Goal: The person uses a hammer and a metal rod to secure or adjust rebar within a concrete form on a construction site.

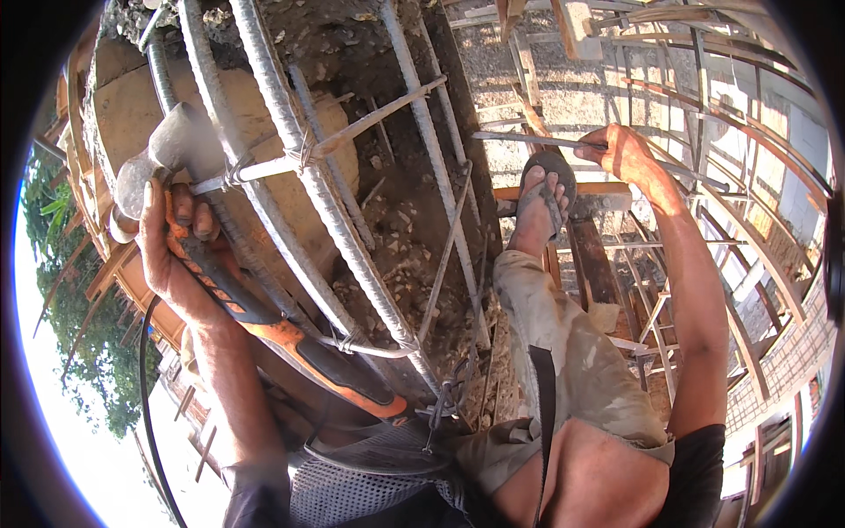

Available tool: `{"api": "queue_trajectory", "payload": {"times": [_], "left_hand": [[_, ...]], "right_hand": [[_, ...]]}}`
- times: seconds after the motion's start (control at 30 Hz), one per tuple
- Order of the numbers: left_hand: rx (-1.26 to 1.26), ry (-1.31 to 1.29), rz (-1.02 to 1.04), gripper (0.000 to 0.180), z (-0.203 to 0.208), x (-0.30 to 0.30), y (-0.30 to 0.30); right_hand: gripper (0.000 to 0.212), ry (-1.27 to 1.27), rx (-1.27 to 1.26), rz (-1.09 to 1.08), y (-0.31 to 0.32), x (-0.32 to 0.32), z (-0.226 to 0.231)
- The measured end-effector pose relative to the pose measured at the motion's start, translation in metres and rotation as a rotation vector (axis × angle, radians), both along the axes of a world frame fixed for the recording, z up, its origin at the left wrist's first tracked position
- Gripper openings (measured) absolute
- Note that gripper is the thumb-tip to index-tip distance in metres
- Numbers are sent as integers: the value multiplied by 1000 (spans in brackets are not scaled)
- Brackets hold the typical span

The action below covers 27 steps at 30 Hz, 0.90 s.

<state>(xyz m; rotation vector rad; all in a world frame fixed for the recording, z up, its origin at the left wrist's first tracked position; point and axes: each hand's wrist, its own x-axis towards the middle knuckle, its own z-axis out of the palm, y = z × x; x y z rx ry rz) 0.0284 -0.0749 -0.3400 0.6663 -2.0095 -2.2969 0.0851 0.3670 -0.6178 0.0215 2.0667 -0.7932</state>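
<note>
My left hand [172, 255] is wrapped round a hammer [280, 334] with an orange and black handle, gripping it close to its grey metal head. The hammer slants along the left side of a cage of ribbed steel bars [295, 132]. Thin crossbars [361, 123] are tied to the thick bars with wire. Out to the right, my right hand [627, 157] is closed on a thin metal rod [524, 137], whose end points left toward the cage. Behind the bars are rough concrete [387, 229] and a tan surface [132, 106].
My sandalled foot [539, 189] stands near a wooden plank [607, 195]. Many wooden poles and boards [722, 114] cross the space at right, with ground far below. A mesh bag [370, 484] lies near my waist, beside a black strap [543, 396]. Trees [88, 352] show at left.
</note>
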Motion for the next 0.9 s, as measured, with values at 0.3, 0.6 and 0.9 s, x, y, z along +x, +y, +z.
{"api": "queue_trajectory", "payload": {"times": [0.3, 0.6, 0.9], "left_hand": [[-14, -37, 55, 17, 3, -2, 12], [-11, -23, 41, 18, 3, 1, 16], [-35, -17, 4, 19, 5, 1, 5]], "right_hand": [[42, 216, -50, -9, -114, -3, -20], [45, 111, 99, -382, -43, 39, 5], [35, 249, 15, -19, -102, -5, -2]]}}
